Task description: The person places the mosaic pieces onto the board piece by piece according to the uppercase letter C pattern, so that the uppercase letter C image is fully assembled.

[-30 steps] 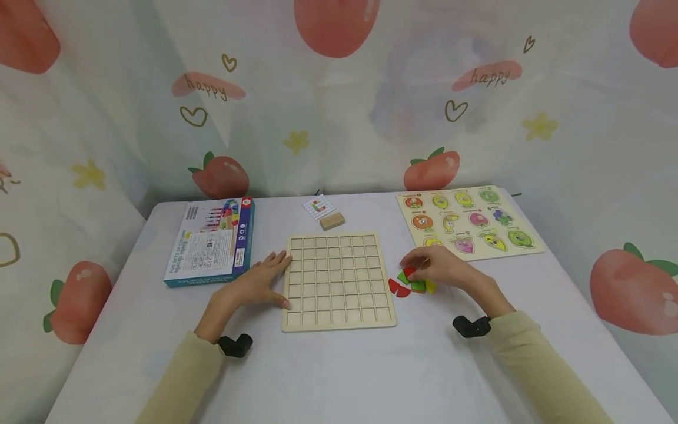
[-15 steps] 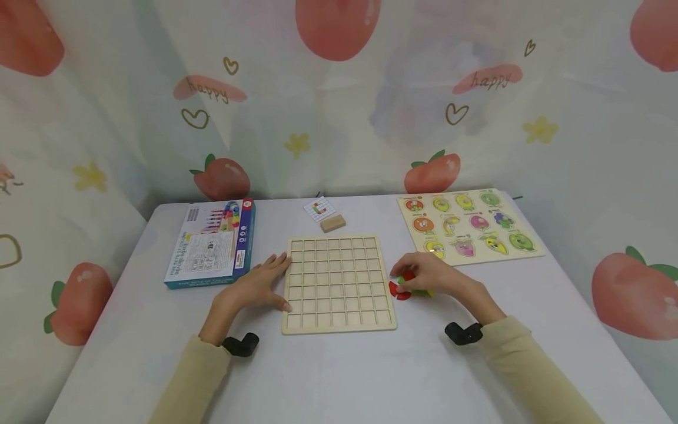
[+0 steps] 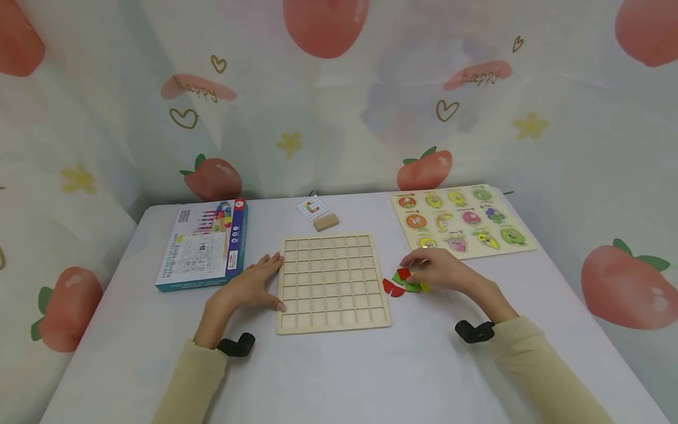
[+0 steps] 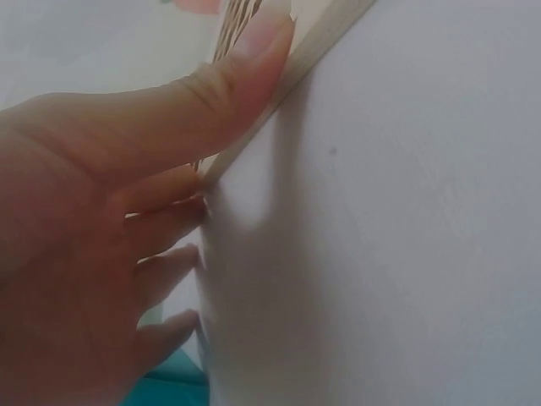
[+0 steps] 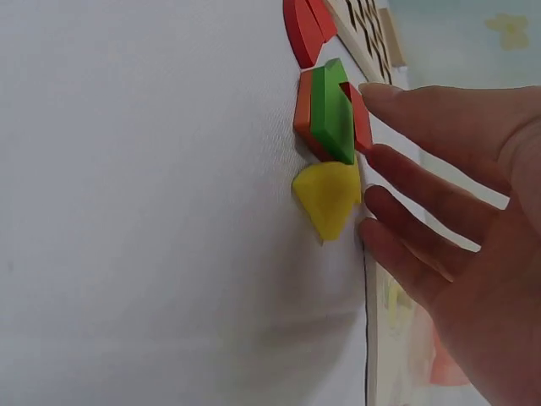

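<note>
Coloured blocks [image 5: 330,127] under relaxed right hand [image 3: 442,270]; flat left hand [image 3: 249,285] against grid board [image 3: 332,282].

Thumb [image 4: 254,46] against wooden board edge [image 4: 325,34]

A small heap of flat coloured pieces [image 3: 406,281] lay on the white table just right of the wooden grid board [image 3: 332,282], beside its right edge and a little nearer than its middle. A red piece with a curved edge [image 3: 391,287] lay closest to the board. Next to it a green piece [image 5: 333,114] rested on top of an orange-red one [image 5: 302,112], with a further red piece [image 5: 359,118] against them on the far side. A yellow piece [image 5: 326,196], rounded at one end, lay flat at the heap's right. The board lay flat, its square cells all empty.
</note>
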Demonstrator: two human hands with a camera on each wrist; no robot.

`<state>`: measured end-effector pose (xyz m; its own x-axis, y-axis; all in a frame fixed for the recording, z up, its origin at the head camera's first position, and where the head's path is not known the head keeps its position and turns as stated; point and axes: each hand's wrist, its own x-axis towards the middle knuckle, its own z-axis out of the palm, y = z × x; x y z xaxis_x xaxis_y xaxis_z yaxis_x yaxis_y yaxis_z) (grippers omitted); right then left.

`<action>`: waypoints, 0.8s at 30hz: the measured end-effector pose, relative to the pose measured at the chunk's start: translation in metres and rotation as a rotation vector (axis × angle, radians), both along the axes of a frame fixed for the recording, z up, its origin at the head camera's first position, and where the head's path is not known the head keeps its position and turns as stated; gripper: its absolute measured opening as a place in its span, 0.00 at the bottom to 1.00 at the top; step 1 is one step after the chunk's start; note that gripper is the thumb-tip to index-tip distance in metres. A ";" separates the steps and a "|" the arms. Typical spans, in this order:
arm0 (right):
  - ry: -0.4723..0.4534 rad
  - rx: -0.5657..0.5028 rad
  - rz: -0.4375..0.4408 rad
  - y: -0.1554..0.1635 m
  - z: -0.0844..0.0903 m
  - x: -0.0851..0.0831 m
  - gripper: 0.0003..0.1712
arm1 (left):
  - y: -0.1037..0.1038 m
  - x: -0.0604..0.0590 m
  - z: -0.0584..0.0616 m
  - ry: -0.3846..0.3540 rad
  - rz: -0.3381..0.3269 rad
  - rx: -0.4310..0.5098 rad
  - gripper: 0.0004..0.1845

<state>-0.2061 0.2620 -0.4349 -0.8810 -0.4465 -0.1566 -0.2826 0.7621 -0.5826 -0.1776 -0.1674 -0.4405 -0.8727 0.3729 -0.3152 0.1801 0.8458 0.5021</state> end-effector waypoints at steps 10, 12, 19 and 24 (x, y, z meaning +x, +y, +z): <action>-0.027 0.021 -0.051 0.017 0.004 0.007 0.17 | -0.004 0.001 0.001 -0.009 0.031 0.022 0.60; -0.056 0.040 -0.071 0.018 0.004 0.008 0.18 | -0.004 0.001 0.001 -0.011 0.033 0.022 0.60; -0.096 0.098 -0.107 0.017 0.002 0.013 0.20 | -0.003 0.002 0.003 -0.013 0.035 0.012 0.60; -0.061 0.077 -0.089 0.022 -0.002 0.016 0.14 | 0.001 0.001 0.000 -0.013 0.022 0.011 0.60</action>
